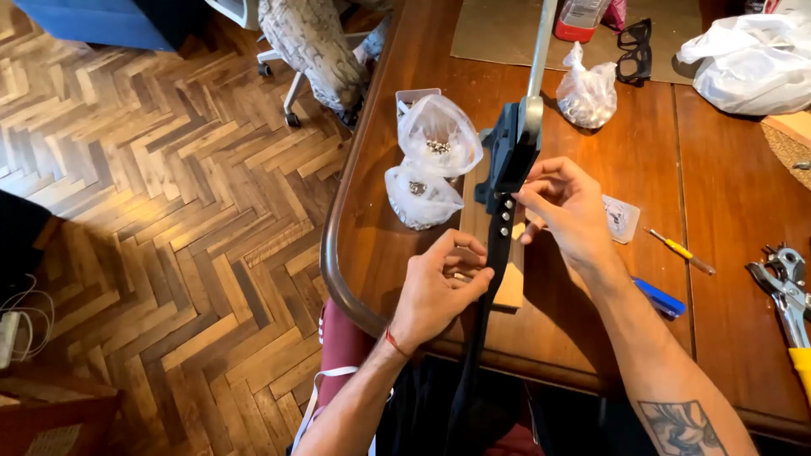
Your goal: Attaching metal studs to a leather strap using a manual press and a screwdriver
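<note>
Wooden bench (591, 279) fills the right side, herringbone parquet floor (169, 211) to its 9 o'clock. Hand press (514, 152), dark body with a grey lever running up toward 12, stands mid-bench on a small wood block (512, 287). A black strap (498, 245) with small metal rivets lies under the press head and hangs off the bench edge toward 6.

Left hand (439, 287) comes in from 6 o'clock, wrist bent, fingers curled, thumb and fingertips pinching the strap edge just below the press. Right hand (568, 207) reaches in from 5 o'clock, forearm stretched over the bench, fingers bent, tips gripping the strap at the rivets beside the press base.

Two clear bags of small metal parts (431, 165) sit at 9 o'clock of the press, another bag (587, 93) at 1. Punch pliers (786, 287) at 3, blue pen (659, 297), yellow-handled screwdriver (680, 251) near the right forearm.
</note>
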